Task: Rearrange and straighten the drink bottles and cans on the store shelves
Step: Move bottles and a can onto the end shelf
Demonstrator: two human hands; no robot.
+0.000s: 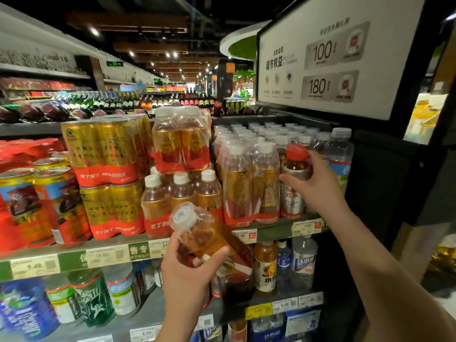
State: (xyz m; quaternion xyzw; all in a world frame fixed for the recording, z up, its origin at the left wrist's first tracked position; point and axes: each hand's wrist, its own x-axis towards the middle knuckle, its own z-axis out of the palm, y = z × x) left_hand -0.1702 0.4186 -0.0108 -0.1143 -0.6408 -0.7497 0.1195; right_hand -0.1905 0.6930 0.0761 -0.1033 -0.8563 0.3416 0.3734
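Note:
My left hand [190,270] grips a shrink-wrapped amber bottle pack [209,238], tilted with a white cap toward me, in front of the upper shelf edge [74,257]. My right hand [318,183] holds a small red-capped amber bottle [296,161] above a silver and red bottle [291,201] at the right end of that shelf. Wrapped packs of white-capped amber bottles [246,183] stand just left of it. Gold can packs [106,149] are stacked further left.
Red and yellow cans [37,201] fill the shelf's left end. A clear water bottle [339,154] stands at the far right, beside a black sign frame [385,134]. The lower shelf [283,304] holds green, blue and orange bottles. An aisle opens to the right.

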